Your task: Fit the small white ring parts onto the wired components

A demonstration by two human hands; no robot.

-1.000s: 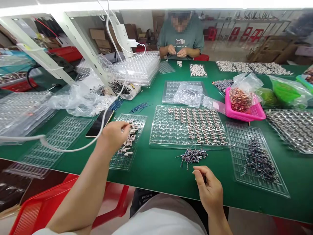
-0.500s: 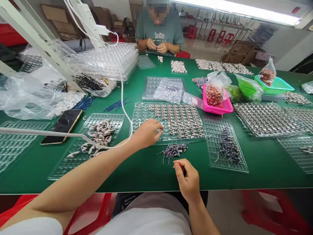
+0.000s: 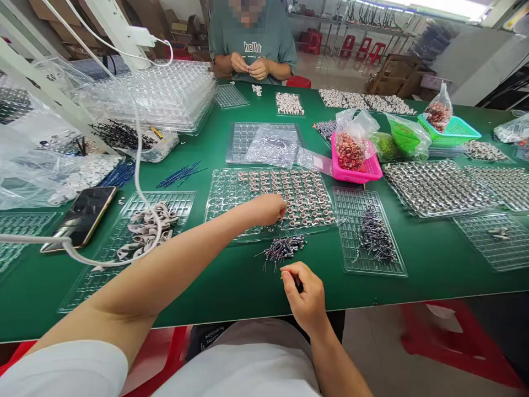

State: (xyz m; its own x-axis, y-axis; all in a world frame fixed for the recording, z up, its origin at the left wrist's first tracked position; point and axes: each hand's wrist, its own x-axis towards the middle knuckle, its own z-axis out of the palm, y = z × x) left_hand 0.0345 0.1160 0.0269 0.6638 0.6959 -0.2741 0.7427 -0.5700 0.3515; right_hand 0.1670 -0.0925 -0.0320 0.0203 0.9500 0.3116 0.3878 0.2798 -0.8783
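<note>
Room: red stools, a metal shelf and cardboard boxes stand behind a green table.
Across the table: a person in a grey-green shirt holds both hands close together in front of the chest; what is between the fingers is too small to tell.
Middle tray: a clear plastic tray lies in front of the wearer, with rows of ring-headed pieces seated over its centre and right side.
Left hand: the left hand reaches over the middle tray, fingers bent and pointing down among the pieces; whether it grips one cannot be told.
Right hand: the right hand is half curled near the table's edge, thumb and forefinger close together; I cannot tell whether anything is pinched there.
Pile: a heap of small wired parts lies on the table between the tray and the right hand.
Left tray: pale curved pieces lie loose in another clear tray, a white cable passing in front; a phone is just beside it.
Right tray: more dark wired parts are heaped in a third tray.
Basket: a pink basket holds a bag of reddish parts.
</note>
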